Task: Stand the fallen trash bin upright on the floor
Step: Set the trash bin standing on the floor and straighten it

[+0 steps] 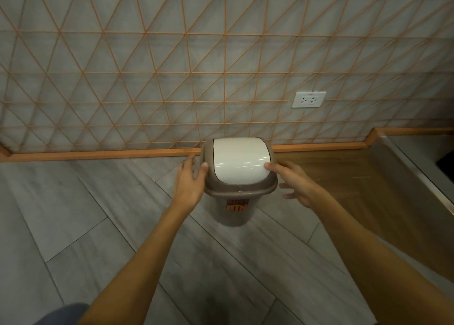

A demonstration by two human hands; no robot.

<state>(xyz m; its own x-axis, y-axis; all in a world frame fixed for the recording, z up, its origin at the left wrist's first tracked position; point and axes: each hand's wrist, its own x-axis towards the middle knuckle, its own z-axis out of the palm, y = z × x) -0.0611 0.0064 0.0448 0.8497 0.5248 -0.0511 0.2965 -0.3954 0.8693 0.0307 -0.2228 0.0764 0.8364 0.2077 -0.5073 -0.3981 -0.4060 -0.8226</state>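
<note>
A small grey-brown trash bin (234,211) with a white swing lid (237,161) stands upright on the grey plank floor (98,226), close to the wall. An orange sticker marks its front. My left hand (190,182) is at the bin's left rim, thumb touching the lid frame, fingers spread. My right hand (293,183) is at the right rim, thumb tip on the white lid's edge, fingers apart and off the bin. Neither hand wraps the bin.
A grey wall with an orange triangle pattern (172,66) rises behind the bin, with an orange skirting board (98,154) and a white socket (308,99). A brown wooden floor patch (344,177) and a metallic ledge (405,177) lie to the right.
</note>
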